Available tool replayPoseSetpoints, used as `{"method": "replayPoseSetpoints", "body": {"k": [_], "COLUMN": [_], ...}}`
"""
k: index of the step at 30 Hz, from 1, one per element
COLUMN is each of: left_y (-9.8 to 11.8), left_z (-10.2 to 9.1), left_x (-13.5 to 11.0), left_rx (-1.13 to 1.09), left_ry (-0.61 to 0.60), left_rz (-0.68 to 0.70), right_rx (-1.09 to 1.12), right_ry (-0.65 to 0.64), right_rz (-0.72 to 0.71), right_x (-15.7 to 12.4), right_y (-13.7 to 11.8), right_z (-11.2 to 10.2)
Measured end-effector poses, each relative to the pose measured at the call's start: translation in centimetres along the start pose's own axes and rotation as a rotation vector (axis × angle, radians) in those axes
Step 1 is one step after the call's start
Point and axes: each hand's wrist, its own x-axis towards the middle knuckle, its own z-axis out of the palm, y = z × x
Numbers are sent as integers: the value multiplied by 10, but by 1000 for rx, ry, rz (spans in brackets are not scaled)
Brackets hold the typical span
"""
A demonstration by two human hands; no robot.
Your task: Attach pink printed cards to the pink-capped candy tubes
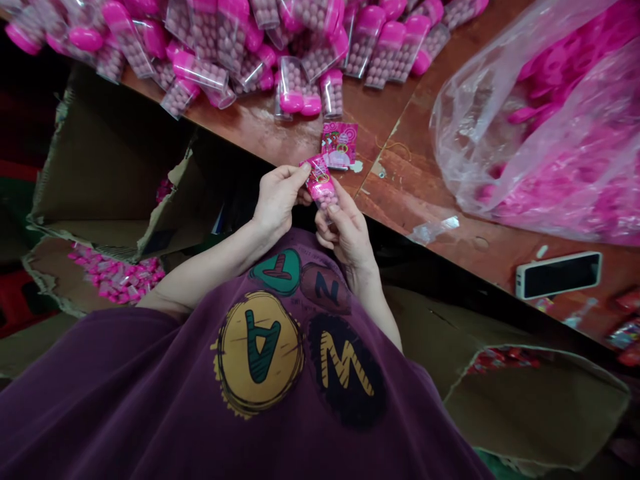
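Just off the table's front edge, my right hand (347,230) is closed round a small clear bottle of pink candy balls (327,199). A shiny pink printed wrapper (318,172) covers the bottle's upper end. My left hand (281,199) pinches the wrapper's left edge between thumb and fingers. The bottle is tilted, and its cap is hidden under the wrapper. A flat pink printed wrapper (340,141) lies on the table just beyond my hands.
Pink-capped candy bottles (225,40) are heaped along the back of the brown table (400,187). At right are a clear bag of pink plastic parts (565,133) and a phone (559,275). Open cardboard boxes (110,160) stand below the table edge, one with pink packets (120,273).
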Motion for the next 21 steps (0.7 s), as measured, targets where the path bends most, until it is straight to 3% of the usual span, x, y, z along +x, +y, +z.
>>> {"method": "replayPoseSetpoints", "body": {"k": [21], "left_y": [-18], "left_z": [3], "left_x": [5], "left_rx": [-28], "left_ry": [83], "left_rz": [54], "right_rx": [-207], "right_ry": [25], "right_rz": [-38], "right_x": [0], "right_y": [10], "right_z": [10]}}
